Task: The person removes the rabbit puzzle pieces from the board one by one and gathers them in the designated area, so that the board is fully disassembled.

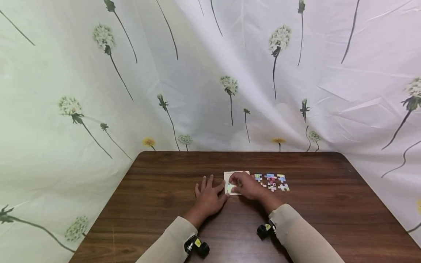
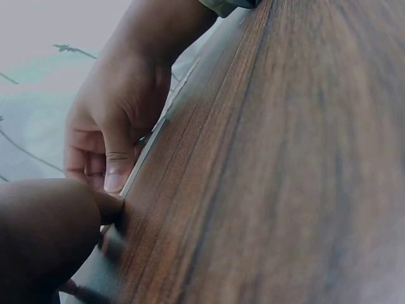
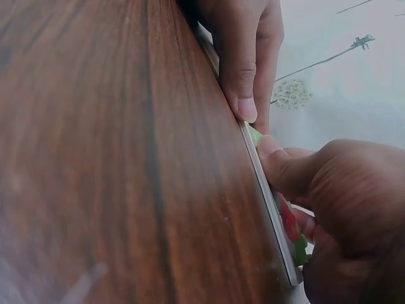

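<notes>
A small white-rimmed puzzle board [image 1: 236, 172] lies on the table with a light green and yellow puzzle piece [image 1: 231, 188] in its lower left part. My left hand [image 1: 209, 198] rests on the table at the board's left, fingers spread, with the thumb at the board's near left corner. Over the board my right hand [image 1: 247, 185] bends its fingers and thumb down onto a puzzle piece, which they mostly cover. From the right wrist view, the right thumb [image 3: 285, 166] touches a green bit at the board's edge; red and green colouring [image 3: 292, 228] shows beneath the fingers.
Several loose puzzle pieces [image 1: 271, 176] lie in rough rows just right of the board, partly behind the right hand. The brown wooden table [image 1: 158, 182] reaches back to a hanging cloth [image 1: 197, 120] printed with dandelions.
</notes>
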Tool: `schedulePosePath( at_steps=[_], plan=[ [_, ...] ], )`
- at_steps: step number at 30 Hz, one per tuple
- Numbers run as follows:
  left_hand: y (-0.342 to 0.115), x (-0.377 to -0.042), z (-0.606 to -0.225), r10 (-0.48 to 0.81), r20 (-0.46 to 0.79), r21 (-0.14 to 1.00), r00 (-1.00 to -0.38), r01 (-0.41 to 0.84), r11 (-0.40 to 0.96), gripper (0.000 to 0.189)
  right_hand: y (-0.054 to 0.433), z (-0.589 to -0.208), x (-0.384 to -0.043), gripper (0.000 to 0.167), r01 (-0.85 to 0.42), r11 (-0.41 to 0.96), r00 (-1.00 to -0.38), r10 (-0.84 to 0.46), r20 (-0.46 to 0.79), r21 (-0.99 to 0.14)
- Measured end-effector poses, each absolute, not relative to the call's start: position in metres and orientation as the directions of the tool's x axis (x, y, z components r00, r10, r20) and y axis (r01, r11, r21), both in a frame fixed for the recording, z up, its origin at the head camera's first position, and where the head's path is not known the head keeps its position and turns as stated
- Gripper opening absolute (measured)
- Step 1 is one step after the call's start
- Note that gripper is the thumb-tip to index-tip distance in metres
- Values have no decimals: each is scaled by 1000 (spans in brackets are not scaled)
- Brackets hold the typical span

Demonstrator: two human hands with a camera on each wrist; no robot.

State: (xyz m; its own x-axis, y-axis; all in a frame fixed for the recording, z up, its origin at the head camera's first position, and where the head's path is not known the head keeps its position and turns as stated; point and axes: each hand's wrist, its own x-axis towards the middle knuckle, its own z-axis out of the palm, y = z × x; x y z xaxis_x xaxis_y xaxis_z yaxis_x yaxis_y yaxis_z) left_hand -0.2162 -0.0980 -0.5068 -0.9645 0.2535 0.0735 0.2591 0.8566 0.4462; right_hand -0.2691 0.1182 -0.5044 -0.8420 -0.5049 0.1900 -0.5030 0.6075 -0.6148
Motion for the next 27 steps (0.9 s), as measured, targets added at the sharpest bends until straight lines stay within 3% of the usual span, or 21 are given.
schedulePosePath(
  at_steps=[27],
  plan=[
    [-97, -217, -507, 257, 67, 432, -964, 260, 863, 56, 116, -500, -271, 20, -480, 662, -857, -495, 144, -576]
  ],
)
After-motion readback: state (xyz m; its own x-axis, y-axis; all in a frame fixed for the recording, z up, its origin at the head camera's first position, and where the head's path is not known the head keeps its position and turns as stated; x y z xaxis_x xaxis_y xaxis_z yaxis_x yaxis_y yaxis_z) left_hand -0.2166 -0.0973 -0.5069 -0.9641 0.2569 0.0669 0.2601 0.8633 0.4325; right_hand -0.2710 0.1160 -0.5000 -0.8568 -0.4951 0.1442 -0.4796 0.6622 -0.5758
